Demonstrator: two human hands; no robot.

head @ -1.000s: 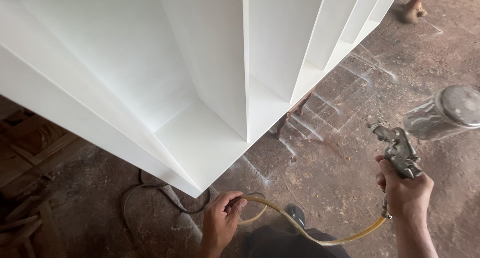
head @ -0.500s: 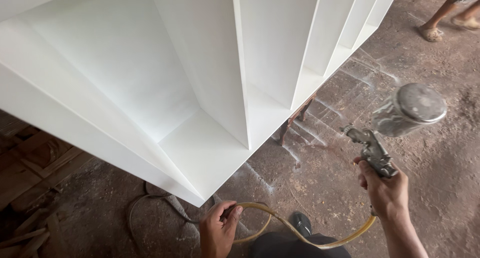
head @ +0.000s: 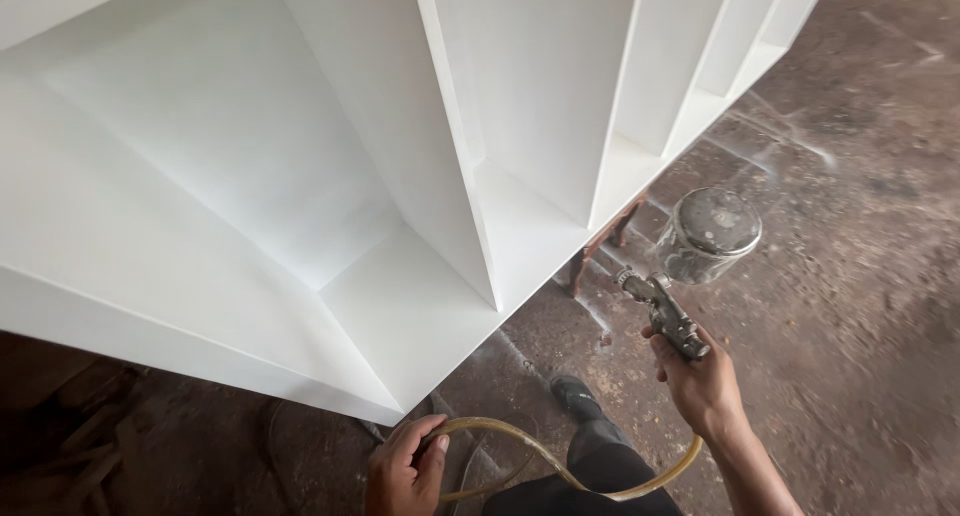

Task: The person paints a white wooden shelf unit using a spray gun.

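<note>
White shelf unit (head: 400, 176): your right hand (head: 705, 386) grips the spray gun (head: 665, 311) beside it, left hand (head: 405, 471) closed on the hose (head: 560, 466); aim into the next bay.

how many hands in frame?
2. Left hand at bottom centre grips the yellow hose; right hand at lower right holds the spray gun.

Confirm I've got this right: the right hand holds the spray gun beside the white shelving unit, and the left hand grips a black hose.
Not quite. In the head view the hose gripped by the left hand is yellowish, not black. The right hand does hold the spray gun beside the white shelving unit.
</note>
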